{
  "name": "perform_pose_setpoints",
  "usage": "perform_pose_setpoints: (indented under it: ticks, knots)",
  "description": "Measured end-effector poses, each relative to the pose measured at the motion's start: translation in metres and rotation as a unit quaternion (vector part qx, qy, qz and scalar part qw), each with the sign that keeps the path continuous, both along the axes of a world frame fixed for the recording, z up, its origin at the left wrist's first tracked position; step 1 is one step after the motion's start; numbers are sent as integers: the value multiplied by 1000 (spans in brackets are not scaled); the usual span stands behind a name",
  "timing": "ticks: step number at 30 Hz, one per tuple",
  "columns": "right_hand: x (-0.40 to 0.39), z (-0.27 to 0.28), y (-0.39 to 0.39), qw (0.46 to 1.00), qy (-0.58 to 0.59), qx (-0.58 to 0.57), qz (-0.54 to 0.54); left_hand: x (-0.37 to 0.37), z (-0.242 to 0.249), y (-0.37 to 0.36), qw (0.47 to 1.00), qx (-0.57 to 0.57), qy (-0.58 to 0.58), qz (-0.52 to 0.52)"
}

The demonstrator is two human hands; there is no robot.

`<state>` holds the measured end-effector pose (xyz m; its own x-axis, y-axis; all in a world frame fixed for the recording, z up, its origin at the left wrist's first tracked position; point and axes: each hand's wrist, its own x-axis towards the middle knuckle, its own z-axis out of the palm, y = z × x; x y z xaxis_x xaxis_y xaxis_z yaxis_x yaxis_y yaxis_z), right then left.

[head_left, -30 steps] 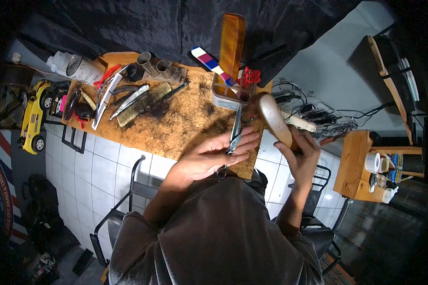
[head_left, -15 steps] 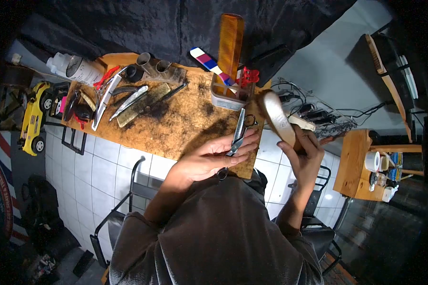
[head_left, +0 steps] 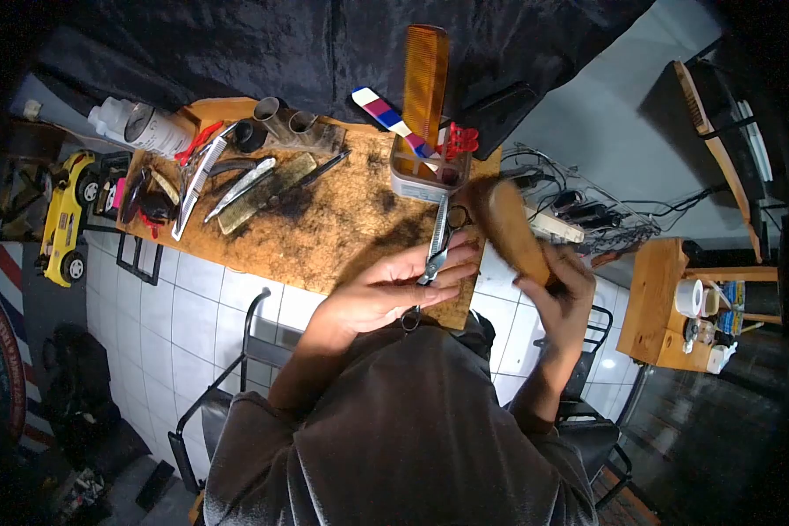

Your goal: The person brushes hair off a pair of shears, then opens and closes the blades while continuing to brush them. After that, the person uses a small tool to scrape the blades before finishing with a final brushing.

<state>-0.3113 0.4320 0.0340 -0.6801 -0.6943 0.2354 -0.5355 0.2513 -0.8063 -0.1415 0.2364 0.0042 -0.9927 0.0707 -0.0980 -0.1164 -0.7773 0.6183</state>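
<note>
My left hand point(head_left: 403, 285) holds a pair of thinning scissors point(head_left: 436, 254) across its fingers, over the front right part of the worn wooden table. The toothed blade points away from me and one finger ring hangs below the hand. In my right hand point(head_left: 566, 287) is a brush with a curved wooden back point(head_left: 514, 230), gripped at its lower end. Its dark bristles face left and are blurred, close to the scissors. Just beyond the scissors stands a small organizer box point(head_left: 421, 188) with a large amber comb point(head_left: 424, 83), a striped handle point(head_left: 380, 110) and red clips point(head_left: 458, 138).
On the left of the wooden table point(head_left: 324, 250) lie combs, a straight razor point(head_left: 241, 187) and other tools, near metal cups point(head_left: 268, 114) and a white bottle point(head_left: 153, 129). Tangled cables point(head_left: 587, 202) are at right, above a wooden cabinet point(head_left: 650, 302). A yellow toy car point(head_left: 64, 219) is far left.
The brush in my right hand has turned, so its shiny back now shows as darker wood and the bristles sit slightly lower. My left hand keeps the scissors almost in place.
</note>
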Motion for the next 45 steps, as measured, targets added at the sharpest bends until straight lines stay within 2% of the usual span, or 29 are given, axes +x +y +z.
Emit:
perform_pose_setpoints:
  ticks: [1, 3, 4, 7, 8, 9, 11, 14, 16, 17, 18, 19, 21, 22, 25, 27, 29, 30, 33, 35, 37, 40, 41, 43, 45]
  knots:
    - [-1, 3, 0, 996, 22, -14, 83, 1, -2, 0, 1000, -12, 7, 8]
    - [0, 0, 1, 981, -35, 18, 189, 1, -7, 1, 999, -35, 20, 22]
    - [1, 6, -2, 977, -8, 59, 205, 0, -1, 3, 999, -24, 11, 22]
    - [3, 1, -8, 997, 18, 41, 64, 1, -1, 3, 1000, 14, 4, 16]
    - [4, 6, -8, 999, 9, 51, 13, 0, 4, 1, 1000, -10, 0, -1]
    - [3, 1, -12, 999, 39, 2, -15, 0, 6, 1, 1000, -4, -3, 6]
    - [5, 4, -12, 997, 18, -1, -77, 0, 9, 1, 1000, 8, -10, 16]
    - [5, -1, -10, 997, 49, -55, -16, -2, -2, -1, 996, 71, 45, 28]
    - [17, 2, -11, 1000, -4, 21, 23, -5, -12, -6, 991, 118, 8, 53]
    - [21, 1, -13, 997, -20, 51, 49, -4, -13, -7, 994, 93, 20, 58]
    - [21, -5, -14, 991, -20, 40, 130, -7, -1, -10, 995, 68, 32, 63]
    - [26, -5, -12, 981, -78, 67, 163, -7, 11, -7, 991, 93, 5, 100]
    - [32, -4, -11, 963, -81, 72, 245, -6, 3, -14, 990, 103, 22, 99]
    - [30, -7, -7, 955, -44, 107, 272, -5, 4, -15, 988, 119, 10, 94]
    - [22, -8, -4, 963, -50, 72, 255, -2, 4, -16, 987, 132, 24, 88]
    - [24, -3, -13, 986, -43, 19, 161, -2, 0, -13, 978, 187, 51, 79]
    - [28, -2, -20, 996, -66, 35, 48, 1, -10, -11, 972, 221, 35, 72]
    - [31, 0, -23, 996, -68, 47, 36, -1, -7, -10, 972, 220, 38, 75]
    - [30, -9, -18, 967, -61, 24, 246, -4, 9, -7, 966, 236, 33, 100]
    - [34, -13, -13, 937, -83, 50, 336, -3, 2, -13, 965, 231, 52, 113]
    - [31, -10, -10, 931, -76, 58, 352, 2, 5, -17, 954, 265, 50, 135]
    - [21, -21, -8, 961, -69, 39, 265, 10, 1, -28, 984, 88, 11, 156]
    - [21, -22, -8, 974, -70, 52, 207, 13, -3, -30, 984, 4, 23, 177]
    - [19, -19, -14, 983, -54, 81, 154, 19, 1, -29, 971, -10, -38, 236]
    - [21, -27, -16, 985, -53, 68, 151, 23, 1, -33, 959, -30, -98, 263]
